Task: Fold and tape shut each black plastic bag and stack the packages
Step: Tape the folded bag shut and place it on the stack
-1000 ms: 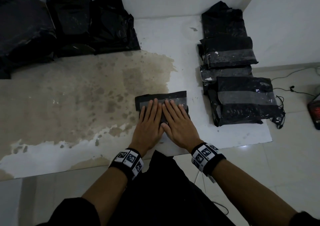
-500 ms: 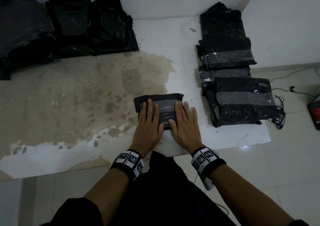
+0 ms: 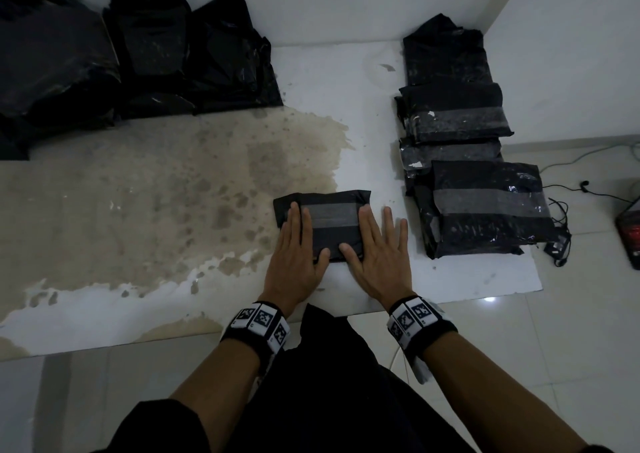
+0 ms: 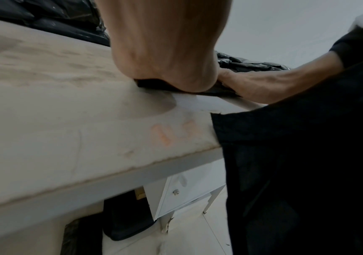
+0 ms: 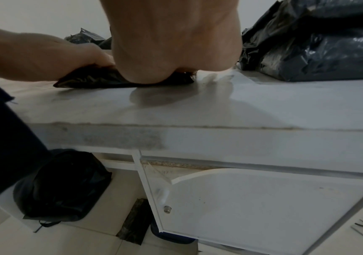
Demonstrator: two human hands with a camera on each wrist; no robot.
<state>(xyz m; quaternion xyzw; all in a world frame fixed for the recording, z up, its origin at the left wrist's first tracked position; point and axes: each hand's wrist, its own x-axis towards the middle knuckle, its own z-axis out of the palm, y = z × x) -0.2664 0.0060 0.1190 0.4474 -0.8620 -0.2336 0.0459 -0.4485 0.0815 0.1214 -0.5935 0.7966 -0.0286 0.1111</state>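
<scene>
Both hands lie flat with fingers straight — left hand (image 3: 294,265) and right hand (image 3: 379,262) press the ends of a taped black package (image 3: 329,224) on the stained surface (image 3: 138,210), beside the stack of packages (image 3: 485,206) — neither grip clenched.

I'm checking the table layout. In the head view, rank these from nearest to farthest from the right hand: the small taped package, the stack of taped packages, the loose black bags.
From the right hand:
1. Small taped package, touching it, under its thumb.
2. Stack of taped packages, to its right.
3. Loose black bags, far back left.
</scene>
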